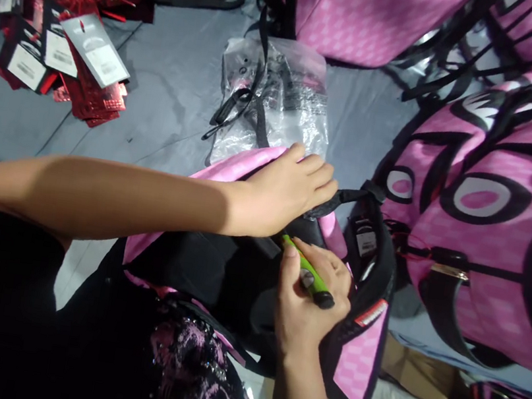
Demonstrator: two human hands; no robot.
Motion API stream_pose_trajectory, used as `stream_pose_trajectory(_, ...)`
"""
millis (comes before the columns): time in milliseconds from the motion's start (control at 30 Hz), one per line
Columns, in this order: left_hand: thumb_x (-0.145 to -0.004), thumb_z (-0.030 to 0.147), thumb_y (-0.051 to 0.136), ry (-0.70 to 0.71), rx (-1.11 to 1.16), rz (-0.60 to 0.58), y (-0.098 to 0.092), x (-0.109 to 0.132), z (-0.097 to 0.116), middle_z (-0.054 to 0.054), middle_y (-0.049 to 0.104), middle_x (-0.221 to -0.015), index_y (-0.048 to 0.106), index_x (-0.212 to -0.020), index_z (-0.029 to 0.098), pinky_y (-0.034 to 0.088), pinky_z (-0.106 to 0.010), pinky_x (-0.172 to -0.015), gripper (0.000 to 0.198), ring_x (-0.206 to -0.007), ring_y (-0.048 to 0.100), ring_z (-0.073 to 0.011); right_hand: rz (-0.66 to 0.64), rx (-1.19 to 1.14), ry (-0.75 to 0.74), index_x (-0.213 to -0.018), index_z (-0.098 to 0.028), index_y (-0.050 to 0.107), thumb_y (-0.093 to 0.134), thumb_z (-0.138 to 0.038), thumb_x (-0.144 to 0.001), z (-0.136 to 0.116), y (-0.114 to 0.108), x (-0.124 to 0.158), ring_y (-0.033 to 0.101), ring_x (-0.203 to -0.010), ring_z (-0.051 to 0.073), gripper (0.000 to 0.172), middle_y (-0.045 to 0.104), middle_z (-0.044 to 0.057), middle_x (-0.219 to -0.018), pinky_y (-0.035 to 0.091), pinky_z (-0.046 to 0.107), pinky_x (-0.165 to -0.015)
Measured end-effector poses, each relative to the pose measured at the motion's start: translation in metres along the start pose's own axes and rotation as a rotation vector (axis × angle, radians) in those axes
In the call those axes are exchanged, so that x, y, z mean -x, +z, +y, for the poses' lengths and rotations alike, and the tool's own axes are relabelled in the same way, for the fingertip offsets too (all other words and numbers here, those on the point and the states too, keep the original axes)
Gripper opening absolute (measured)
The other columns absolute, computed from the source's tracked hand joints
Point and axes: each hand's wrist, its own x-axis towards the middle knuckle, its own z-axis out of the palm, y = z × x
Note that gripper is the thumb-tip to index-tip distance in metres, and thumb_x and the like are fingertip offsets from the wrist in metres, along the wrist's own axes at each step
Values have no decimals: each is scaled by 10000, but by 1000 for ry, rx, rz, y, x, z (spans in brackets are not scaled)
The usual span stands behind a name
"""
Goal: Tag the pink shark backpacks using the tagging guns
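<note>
Green tool (309, 273): gripped in my right hand (303, 318), long axis slanting, narrow tip pointing forward-left toward my left hand (287, 193).
Left hand: curled on the pink-and-black bag (230, 271); I can't tell its grip.
Clear plastic (302, 121): just beyond it.

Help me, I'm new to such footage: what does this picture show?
There is no machine here, just a person's two bare hands. The picture comes from a camera worn on their head, looking forward and down. The right hand has a green tool with a black end in its grip; the left hand rests on a black and pink bag. Beyond, hang tags and a clear plastic bag lie on the grey surface; another pink bag is at the right.
</note>
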Motion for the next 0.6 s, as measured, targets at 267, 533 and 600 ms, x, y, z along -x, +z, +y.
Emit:
stream_pose_trajectory(267,-854,329,604,5,17,-6,2,-3,-2,-84,464,-1448,386,-1476,244,305,-530,-1119,664,-1312,416,-333,24,20,38,-946,-182,726,653,-275,-906,-1,5,1,661,-878,234,125,724,71,-856,534,445,-850)
stream_pose_trajectory(533,-864,404,589,-9,-20,-42,0,0,-3,-57,393,-1516,283,-1529,298,240,-566,-1147,740,-1363,363,-364,61,29,35,-933,-181,722,661,-258,-900,-3,6,1,661,-889,237,103,726,70,-838,539,437,-838)
stream_pose_trajectory(600,-854,418,602,-12,-24,-42,1,0,-3,-55,390,-1519,277,-1529,306,240,-571,-1146,758,-1368,358,-371,50,4,28,-941,-184,720,661,-258,-900,-3,6,1,664,-888,232,103,728,71,-854,544,433,-833)
